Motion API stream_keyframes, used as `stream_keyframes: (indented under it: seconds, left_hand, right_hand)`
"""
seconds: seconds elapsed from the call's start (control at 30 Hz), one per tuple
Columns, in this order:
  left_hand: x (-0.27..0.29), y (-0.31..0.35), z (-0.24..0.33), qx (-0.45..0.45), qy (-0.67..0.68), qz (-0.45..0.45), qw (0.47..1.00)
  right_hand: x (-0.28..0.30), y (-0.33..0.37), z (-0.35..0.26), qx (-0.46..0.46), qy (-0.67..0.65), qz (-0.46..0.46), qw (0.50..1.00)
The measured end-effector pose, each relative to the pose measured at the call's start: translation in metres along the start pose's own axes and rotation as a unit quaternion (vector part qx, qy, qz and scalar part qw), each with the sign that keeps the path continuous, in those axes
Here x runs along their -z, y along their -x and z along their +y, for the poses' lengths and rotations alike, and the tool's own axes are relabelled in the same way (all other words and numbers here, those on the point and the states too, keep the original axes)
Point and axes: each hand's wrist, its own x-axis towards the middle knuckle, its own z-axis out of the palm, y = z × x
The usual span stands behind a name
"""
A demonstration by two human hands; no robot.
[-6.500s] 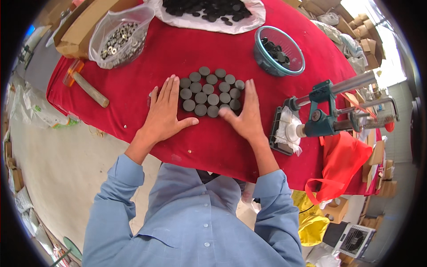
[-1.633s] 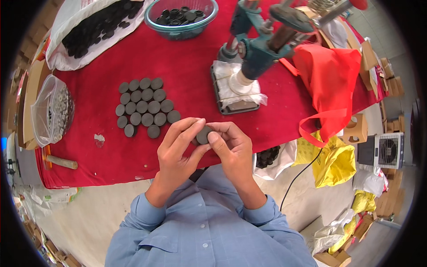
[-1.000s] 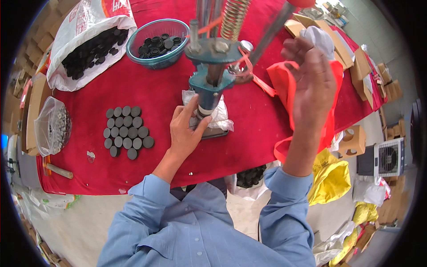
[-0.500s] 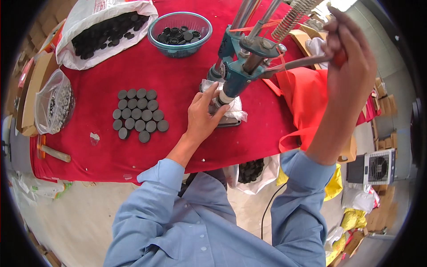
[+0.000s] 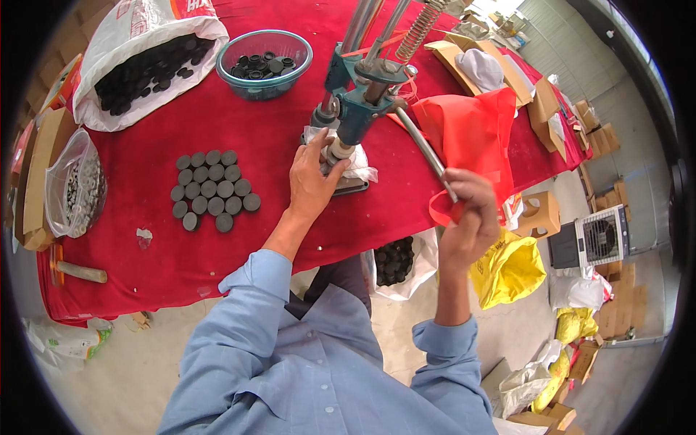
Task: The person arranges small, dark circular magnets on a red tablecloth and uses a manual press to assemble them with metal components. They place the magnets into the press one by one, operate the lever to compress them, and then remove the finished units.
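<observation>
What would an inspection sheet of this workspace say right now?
Surface: red-covered table, a pale patch on it.
Job's things: teal press; dark discs grouped left of it; bowl with black pieces.
Clutter: hammer near the left edge; red bag right of the press.
Hands: left hand at the press's lower end, hold unclear; right hand, fingers around the lever.
Cables: nothing seen.
Surroundings: cardboard box, yellow bag, fan unit, all toward the right.

Cloth (image 5: 268, 145) free between discs (image 5: 209, 189), left hand (image 5: 312, 181) (press (image 5: 359, 112) blocks beyond).
</observation>
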Motion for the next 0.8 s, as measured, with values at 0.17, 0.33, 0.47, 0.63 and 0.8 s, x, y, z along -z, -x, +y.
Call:
stream_keyframes:
  seconds: [0.17,0.33,0.47,0.63,0.8]
  left_hand:
    - [0.054,0.023,0.028,-0.051,-0.098,0.005,0.994]
    - [0.158,0.09,0.036,0.044,-0.312,0.038,0.948]
    - [0.181,0.116,0.028,0.095,-0.318,0.035,0.943]
    - [0.174,0.107,0.021,0.095,-0.304,0.012,0.948]
    - [0.164,0.093,0.014,0.083,-0.251,0.003,0.964]
  right_hand:
    - [-0.002,0.024,0.031,0.068,-0.111,0.025,0.991]
    - [0.004,0.011,0.033,0.022,-0.124,0.001,0.992]
    - [0.005,-0.01,0.033,0.014,-0.179,-0.04,0.983]
    - [0.003,-0.072,0.021,-0.013,-0.265,-0.098,0.959]
    - [-0.015,-0.124,0.011,-0.065,-0.356,-0.099,0.927]
